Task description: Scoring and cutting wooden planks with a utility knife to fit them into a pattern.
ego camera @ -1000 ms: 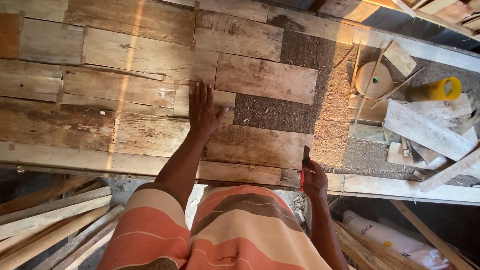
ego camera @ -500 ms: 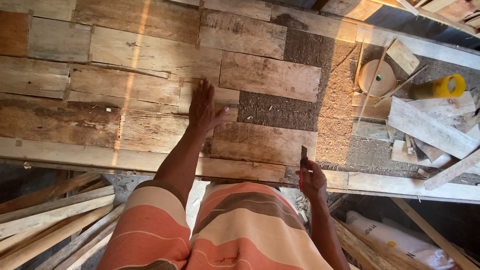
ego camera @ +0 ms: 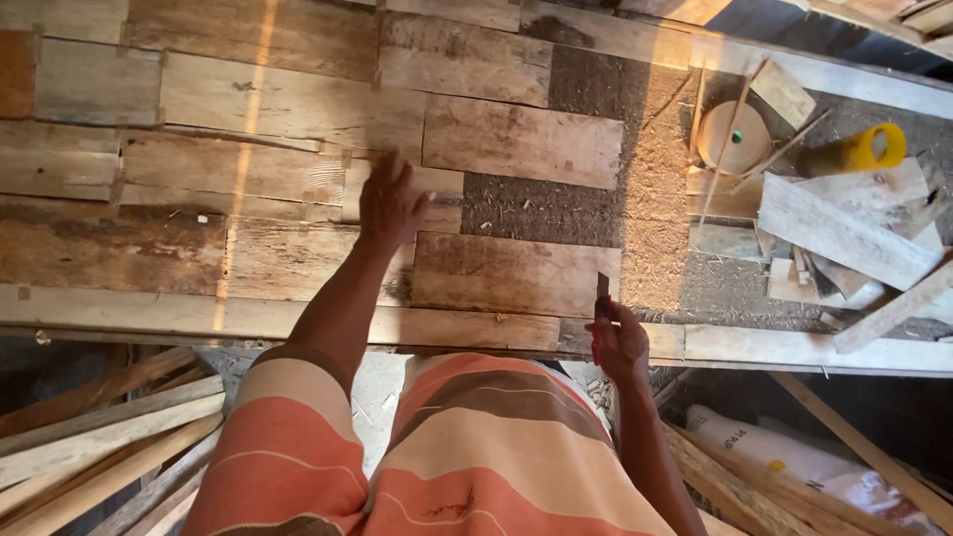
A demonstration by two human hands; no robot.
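My left hand (ego camera: 389, 201) lies flat, fingers spread, on a small wooden board (ego camera: 402, 194) among several weathered planks fitted together on a board panel (ego camera: 536, 208). A larger plank (ego camera: 511, 275) sits just right of that hand. My right hand (ego camera: 620, 337) is closed around a red-handled tool (ego camera: 599, 318) with a dark blade tip, held at the near edge of the panel beside the larger plank.
A round tape roll (ego camera: 735, 137), a yellow-capped bottle (ego camera: 859, 151), thin sticks and loose plank offcuts (ego camera: 844, 233) lie at the right. Long wooden slats (ego camera: 99, 437) are piled on the floor at lower left. A white sack (ego camera: 794, 462) lies lower right.
The view has shifted slightly. My left hand stays pressed on the small board and my right hand keeps the tool at the panel's near edge.
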